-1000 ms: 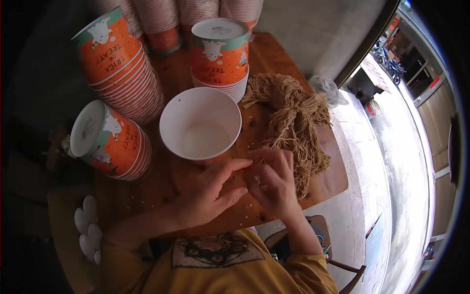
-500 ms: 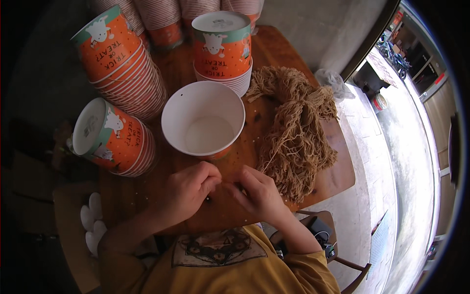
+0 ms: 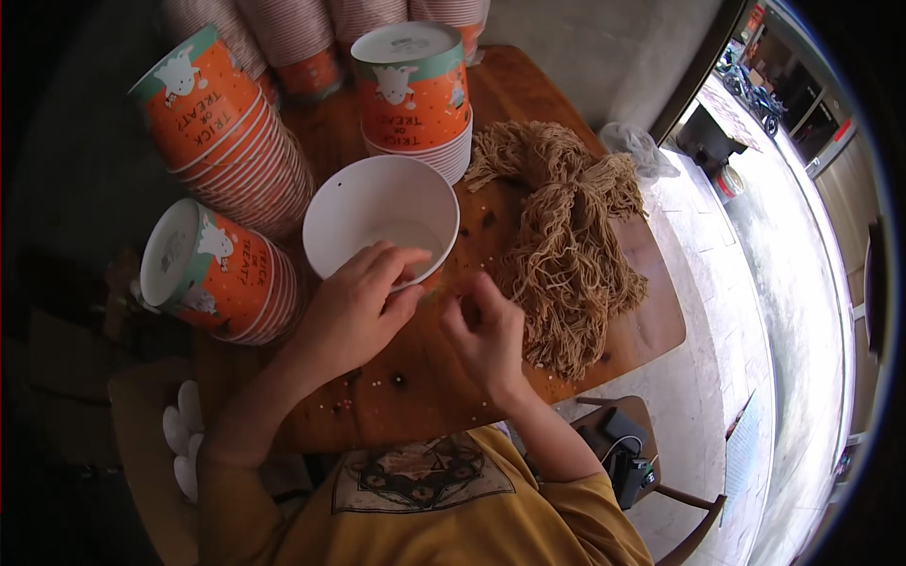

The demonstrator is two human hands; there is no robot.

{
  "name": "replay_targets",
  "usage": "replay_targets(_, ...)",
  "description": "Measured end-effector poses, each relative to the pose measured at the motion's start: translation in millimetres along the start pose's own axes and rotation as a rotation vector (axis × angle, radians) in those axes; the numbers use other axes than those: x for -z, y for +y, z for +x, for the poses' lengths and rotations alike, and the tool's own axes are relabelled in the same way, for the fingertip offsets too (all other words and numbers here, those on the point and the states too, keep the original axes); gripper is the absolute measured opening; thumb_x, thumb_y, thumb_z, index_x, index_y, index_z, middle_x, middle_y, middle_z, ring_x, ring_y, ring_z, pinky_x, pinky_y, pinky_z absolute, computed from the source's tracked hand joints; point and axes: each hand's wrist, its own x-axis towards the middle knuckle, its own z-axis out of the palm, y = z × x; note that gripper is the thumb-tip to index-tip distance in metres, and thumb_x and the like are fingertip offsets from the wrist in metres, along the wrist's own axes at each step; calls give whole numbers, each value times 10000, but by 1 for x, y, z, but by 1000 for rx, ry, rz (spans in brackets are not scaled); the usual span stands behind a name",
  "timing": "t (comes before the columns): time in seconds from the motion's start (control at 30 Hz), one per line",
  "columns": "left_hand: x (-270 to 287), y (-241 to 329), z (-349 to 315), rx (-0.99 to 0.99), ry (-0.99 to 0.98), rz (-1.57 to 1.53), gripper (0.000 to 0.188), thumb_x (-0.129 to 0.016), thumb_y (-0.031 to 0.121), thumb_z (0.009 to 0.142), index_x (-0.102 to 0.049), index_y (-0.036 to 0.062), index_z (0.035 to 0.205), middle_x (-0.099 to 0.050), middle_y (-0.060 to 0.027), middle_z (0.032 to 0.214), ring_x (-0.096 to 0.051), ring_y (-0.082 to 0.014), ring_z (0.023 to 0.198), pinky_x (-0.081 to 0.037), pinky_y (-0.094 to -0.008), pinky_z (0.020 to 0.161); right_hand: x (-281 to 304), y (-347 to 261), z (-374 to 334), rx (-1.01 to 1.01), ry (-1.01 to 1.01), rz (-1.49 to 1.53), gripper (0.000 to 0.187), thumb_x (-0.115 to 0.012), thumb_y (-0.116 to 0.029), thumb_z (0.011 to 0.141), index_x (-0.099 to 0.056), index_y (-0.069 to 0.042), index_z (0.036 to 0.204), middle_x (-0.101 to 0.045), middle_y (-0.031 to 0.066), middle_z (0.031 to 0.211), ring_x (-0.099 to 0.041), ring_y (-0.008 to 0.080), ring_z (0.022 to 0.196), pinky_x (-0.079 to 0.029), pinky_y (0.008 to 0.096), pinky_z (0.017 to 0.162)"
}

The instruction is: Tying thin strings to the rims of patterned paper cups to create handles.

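Observation:
A white-lined paper bucket (image 3: 330, 217) stands upright on the table in front of me, with an orange outside showing below its rim. My left hand (image 3: 354, 307) is at its near rim, fingers reaching over the opening and thumb outside, spread apart; whether they touch the rim I cannot tell. Just right of the bucket, my right hand (image 3: 486, 335) is raised with the fingers curled in toward the thumb. Anything pinched there is hidden or too small to name. Beside it on the right lies a bundle of tan twine strands (image 3: 576, 264), gathered near its top.
Upside-down stacks of orange and green printed buckets stand at the left (image 3: 222, 274), far left (image 3: 217, 123) and back (image 3: 411, 94). Wrapped stacks (image 3: 293, 47) line the wall. Small bits dot the wooden table (image 3: 444, 377). A chair (image 3: 618, 439) stands at the right.
My left hand has moved up from beside the right hand to the bucket's near rim, its fingers spreading. The right hand has risen slightly and turned, fingers curled.

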Motion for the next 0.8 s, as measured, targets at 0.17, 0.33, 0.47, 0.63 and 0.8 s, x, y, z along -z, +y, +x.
replay_targets(0.17, 7, -6, -3, -342, 126, 116, 487, -502, -154, 742, -579, 33, 1185, -556, -156, 1133, -568, -346, 1112, -483, -408, 943, -9, -45, -41, -556, -716, 1020, 126, -575, -86, 917, -585, -36, 1032, -612, -17, 906, -543, 40, 805, -438, 191, 714)
replay_targets(0.33, -4, 8, -11, -505, -219, -200, 476, -452, -148, 744, -613, 40, 1151, -567, -129, 1236, -516, -319, 1252, -421, -413, 1059, -37, -72, -60, -426, -1487, 1200, 99, -628, -113, 945, -584, -39, 995, -564, -74, 793, -467, -5, 722, -382, 188, 609)
replay_targets(0.47, -43, -9, -56, -313, -675, -561, 418, -523, -73, 782, -603, 54, 1172, -585, -128, 1217, -545, -271, 1205, -432, -386, 1041, -25, -76, -47, -139, -1185, 913, 77, -627, -69, 897, -602, -33, 960, -601, -25, 815, -528, 31, 742, -431, 215, 637)
replay_targets(0.63, -50, -14, -89, -144, -293, -157, 258, -564, -44, 823, -644, 64, 1044, -633, -115, 1021, -650, -238, 977, -519, -324, 843, 9, -42, -17, 13, -237, 249, 30, -607, -4, 869, -585, -20, 881, -619, 11, 768, -543, 36, 680, -466, 209, 614)
replay_targets(0.8, -5, 0, -38, -322, 344, 89, 212, -518, -94, 862, -620, 17, 1011, -590, -131, 911, -599, -307, 805, -498, -376, 730, 14, 0, 3, -38, 41, -50, 90, -661, -91, 879, -582, -49, 893, -537, 38, 589, -491, 71, 526, -445, 239, 530)
